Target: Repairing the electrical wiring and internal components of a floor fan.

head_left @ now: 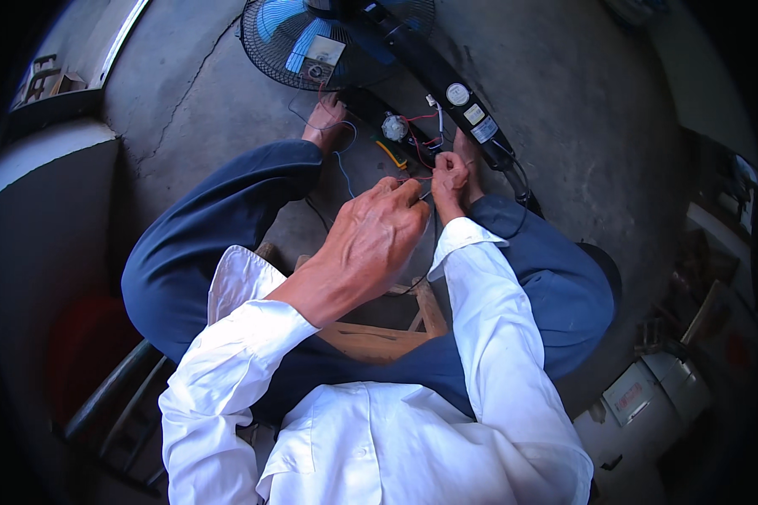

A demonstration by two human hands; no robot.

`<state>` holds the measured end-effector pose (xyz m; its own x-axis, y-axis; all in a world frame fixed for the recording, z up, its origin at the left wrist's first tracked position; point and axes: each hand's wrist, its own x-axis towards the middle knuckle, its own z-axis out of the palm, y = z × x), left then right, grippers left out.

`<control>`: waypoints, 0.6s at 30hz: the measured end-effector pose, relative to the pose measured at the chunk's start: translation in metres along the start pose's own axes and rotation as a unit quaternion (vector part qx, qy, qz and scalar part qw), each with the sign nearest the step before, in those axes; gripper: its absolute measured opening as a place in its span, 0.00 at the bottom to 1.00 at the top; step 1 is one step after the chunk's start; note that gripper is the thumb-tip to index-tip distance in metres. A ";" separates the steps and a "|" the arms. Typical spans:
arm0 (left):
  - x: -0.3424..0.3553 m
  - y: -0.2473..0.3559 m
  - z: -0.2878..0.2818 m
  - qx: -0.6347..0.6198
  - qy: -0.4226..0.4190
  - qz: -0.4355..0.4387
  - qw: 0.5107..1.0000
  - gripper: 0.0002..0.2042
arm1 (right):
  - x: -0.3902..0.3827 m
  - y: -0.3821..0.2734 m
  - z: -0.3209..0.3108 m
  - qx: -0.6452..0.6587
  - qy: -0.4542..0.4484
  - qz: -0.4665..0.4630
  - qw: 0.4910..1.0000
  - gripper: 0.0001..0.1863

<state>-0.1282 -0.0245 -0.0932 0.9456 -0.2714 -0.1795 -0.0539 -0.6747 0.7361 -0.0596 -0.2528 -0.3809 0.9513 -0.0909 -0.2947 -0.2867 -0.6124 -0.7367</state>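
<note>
My left hand (372, 231) is closed, back upward, with its fingertips on a thin red wire (417, 178). Close beside it on the right, my right hand (451, 178) pinches the same wire. Just beyond them lies an opened black fan panel (366, 108) with a round silver part (394, 128) and red wires running from it. A yellow-and-black tool (390, 155) rests left of these wires; its exact kind is unclear. The long black fan column (438, 71) slants past on the right. A blue wire (343, 164) loops left of my hands.
The fan's round wire grille (265, 50), with blue blades inside, lies at the far side. A pale square piece (324, 50) rests on it. Under me is a wooden stool (379, 341). White boxy items (648, 391) stand at the lower right on the concrete floor (564, 109).
</note>
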 end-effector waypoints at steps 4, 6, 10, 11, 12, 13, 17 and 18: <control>0.000 0.001 0.001 -0.010 0.019 0.008 1.000 0.12 | -0.011 -0.033 0.016 0.078 -0.009 0.033 0.996 0.11; -0.003 -0.002 -0.002 -0.004 0.012 -0.003 1.000 0.12 | -0.020 -0.054 0.026 0.059 0.002 0.040 0.997 0.12; 0.000 -0.001 0.000 0.005 -0.008 0.000 1.000 0.12 | -0.018 -0.051 0.025 0.060 0.048 0.057 0.995 0.14; 0.000 -0.001 0.000 0.004 -0.009 0.000 1.000 0.12 | -0.016 -0.050 0.026 0.059 0.048 0.058 0.995 0.14; 0.001 -0.001 0.001 0.004 -0.008 0.001 1.000 0.12 | -0.014 -0.049 0.026 0.054 0.055 0.068 0.995 0.14; 0.000 -0.002 0.001 0.007 -0.008 -0.001 1.000 0.12 | -0.015 -0.055 0.029 0.051 0.059 0.079 0.994 0.15; -0.001 -0.002 0.000 0.012 -0.011 -0.003 1.000 0.12 | -0.016 -0.062 0.033 0.067 0.071 0.089 0.991 0.16; 0.000 -0.001 0.001 0.005 -0.008 -0.002 1.000 0.12 | -0.013 -0.059 0.033 0.068 0.068 0.094 0.991 0.15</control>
<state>-0.1285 -0.0243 -0.0951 0.9408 -0.2786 -0.1929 -0.0524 -0.6822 0.7293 -0.0586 -0.1899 -0.3535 0.8832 -0.3040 -0.3570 -0.4647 -0.4646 -0.7538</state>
